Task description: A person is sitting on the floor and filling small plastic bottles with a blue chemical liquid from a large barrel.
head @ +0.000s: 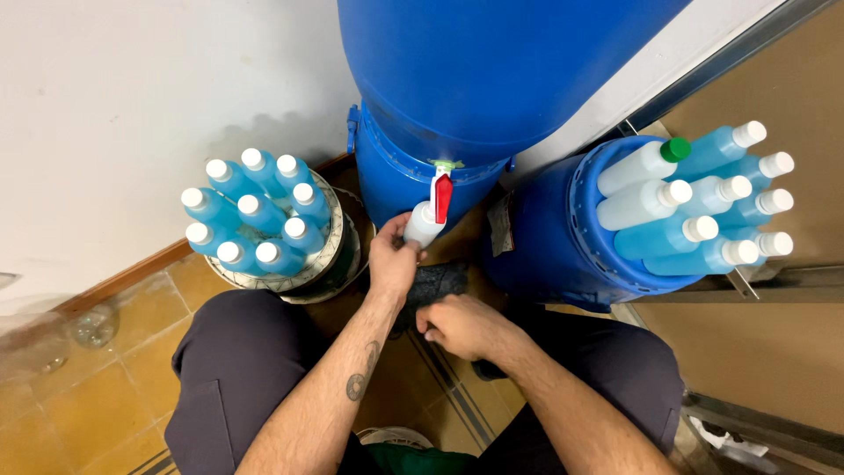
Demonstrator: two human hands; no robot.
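A large blue drum [492, 70] stands before me with a white tap and red lever [441, 195] low on its front. My left hand [392, 259] reaches up to the tap and touches its white spout [423, 225]. My right hand [462, 325] rests lower, fingers curled over a dark object [437, 280] beneath the tap; what that object is stays unclear. My knees in dark trousers flank both arms.
On the left, several blue-filled bottles with white caps [251, 215] stand in a round container [338, 255]. On the right, a smaller blue drum [563, 237] carries several bottles lying on top [694, 202], one with a green cap. Tiled floor below, white wall left.
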